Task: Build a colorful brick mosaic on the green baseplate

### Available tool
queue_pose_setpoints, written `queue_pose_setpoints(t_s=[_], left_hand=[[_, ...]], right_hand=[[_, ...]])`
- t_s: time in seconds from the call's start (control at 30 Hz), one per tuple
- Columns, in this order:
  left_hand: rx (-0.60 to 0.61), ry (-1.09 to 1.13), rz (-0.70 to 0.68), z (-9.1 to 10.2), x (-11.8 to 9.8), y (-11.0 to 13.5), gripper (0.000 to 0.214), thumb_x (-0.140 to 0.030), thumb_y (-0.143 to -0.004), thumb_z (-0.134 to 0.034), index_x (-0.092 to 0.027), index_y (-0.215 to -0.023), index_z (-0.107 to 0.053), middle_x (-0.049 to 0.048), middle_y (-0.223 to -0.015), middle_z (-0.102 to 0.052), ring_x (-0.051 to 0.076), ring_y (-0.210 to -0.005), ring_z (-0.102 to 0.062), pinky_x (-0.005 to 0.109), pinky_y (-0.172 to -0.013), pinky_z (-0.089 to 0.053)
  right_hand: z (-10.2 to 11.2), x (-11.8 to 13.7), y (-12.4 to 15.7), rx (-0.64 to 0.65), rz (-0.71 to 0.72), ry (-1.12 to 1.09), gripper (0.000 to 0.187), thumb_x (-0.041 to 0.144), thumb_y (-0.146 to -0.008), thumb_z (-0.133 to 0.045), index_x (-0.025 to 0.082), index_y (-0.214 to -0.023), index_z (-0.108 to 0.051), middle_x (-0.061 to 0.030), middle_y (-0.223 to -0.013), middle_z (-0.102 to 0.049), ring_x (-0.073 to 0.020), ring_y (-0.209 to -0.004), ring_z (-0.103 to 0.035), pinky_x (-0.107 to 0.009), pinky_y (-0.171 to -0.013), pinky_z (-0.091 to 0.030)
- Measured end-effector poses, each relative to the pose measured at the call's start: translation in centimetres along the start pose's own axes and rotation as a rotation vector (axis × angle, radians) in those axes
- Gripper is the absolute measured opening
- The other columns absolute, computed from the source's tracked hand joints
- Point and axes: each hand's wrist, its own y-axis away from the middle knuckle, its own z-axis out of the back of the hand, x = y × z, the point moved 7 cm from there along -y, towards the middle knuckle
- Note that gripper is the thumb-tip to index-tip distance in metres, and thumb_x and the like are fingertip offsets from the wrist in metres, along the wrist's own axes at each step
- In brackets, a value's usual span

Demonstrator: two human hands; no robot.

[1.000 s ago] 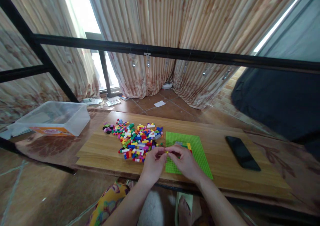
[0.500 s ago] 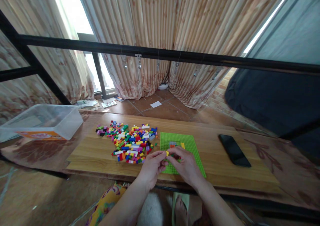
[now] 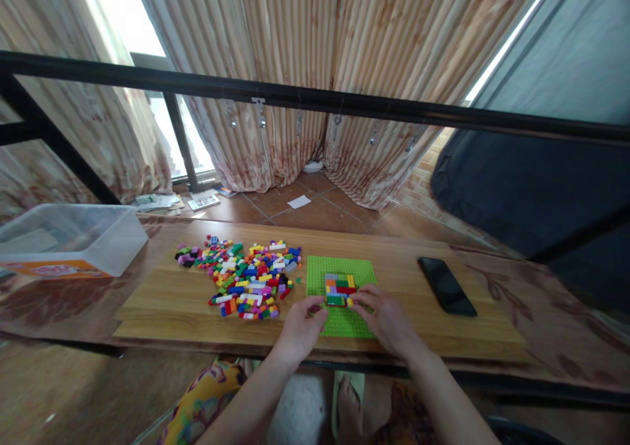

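A green studded baseplate (image 3: 315,268) lies on the wooden board, bearing a low block of coloured bricks (image 3: 339,289) in grey, orange, red, green, blue and yellow. My right hand (image 3: 388,319) reaches over the plate from the right, pinching a small yellow brick (image 3: 350,302) against the block's near right corner. On the left, my left hand (image 3: 301,327) rests over the plate's edge beside the block. Its thumb and forefinger are apart, with nothing visible between them; its other fingers are curled and partly hidden.
Loose bricks (image 3: 251,286) lie in a wide pile left of the plate. A black phone (image 3: 447,286) rests to the right. At the far left stands a clear plastic box (image 3: 113,235). A black metal rail (image 3: 295,97) crosses behind the board.
My hands, earlier together around the yellow brick above the plate, are now apart. The right hand has brought the brick down to the block; the view has shifted slightly.
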Motion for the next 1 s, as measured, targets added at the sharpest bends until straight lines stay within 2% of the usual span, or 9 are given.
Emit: queue_pose_setpoints(t_s=[0.27, 0.4, 0.53, 0.87, 1.0], left_hand=[[0.042, -0.225, -0.129, -0.4, 0.5, -0.9, 0.035, -0.024, -0.075, -0.053, -0.013, -0.106, -0.066, -0.0008, -0.066, -0.059, 0.011, -0.054, -0.049, 0.021, -0.051, -0.035], [0.054, -0.265, -0.128, -0.4, 0.5, -0.7, 0.038, -0.026, -0.076, -0.052, -0.013, -0.109, -0.065, 0.0012, -0.072, -0.063, 0.012, -0.057, -0.051, 0.023, -0.053, -0.037], [0.056, -0.297, -0.132, -0.4, 0.8, -0.8, 0.042, -0.026, -0.076, -0.052, -0.011, -0.113, -0.063, 0.0035, -0.078, -0.065, 0.013, -0.06, -0.053, 0.024, -0.057, -0.04], [0.065, -0.324, -0.123, -0.6, 0.9, -0.7, 0.043, -0.026, -0.077, -0.05, -0.012, -0.115, -0.062, 0.0061, -0.088, -0.067, 0.014, -0.067, -0.056, 0.025, -0.061, -0.042], [0.075, -0.323, -0.124, -0.6, 1.4, -0.9, 0.043, -0.027, -0.078, -0.05, -0.014, -0.117, -0.061, 0.0051, -0.088, -0.067, 0.015, -0.067, -0.057, 0.025, -0.062, -0.042]], right_hand=[[-0.6, 1.6, -0.5, -0.002, 0.013, 0.209, 0.02, 0.025, -0.089, -0.051, 0.025, -0.092, -0.07, -0.0062, -0.107, -0.062, -0.02, -0.096, -0.059, -0.033, -0.083, -0.048], [-1.3, 1.5, -0.5, -0.019, 0.028, 0.297, 0.019, 0.022, -0.088, -0.051, 0.023, -0.092, -0.07, -0.0097, -0.113, -0.062, -0.0249, -0.102, -0.058, -0.039, -0.086, -0.048], [-1.7, 1.3, -0.4, -0.045, 0.008, 0.316, 0.019, 0.019, -0.087, -0.052, 0.021, -0.095, -0.069, -0.011, -0.116, -0.062, -0.0257, -0.102, -0.059, -0.04, -0.086, -0.049], [-1.3, 0.1, 0.1, -0.119, -0.006, 0.131, 0.022, 0.024, -0.085, -0.056, 0.021, -0.103, -0.068, -0.0083, -0.114, -0.064, -0.0223, -0.104, -0.06, -0.038, -0.093, -0.047], [-0.6, -0.9, 0.0, -0.173, -0.08, -0.002, 0.027, 0.034, -0.086, -0.051, 0.021, -0.102, -0.068, -0.008, -0.109, -0.065, -0.021, -0.094, -0.063, -0.036, -0.083, -0.05]])
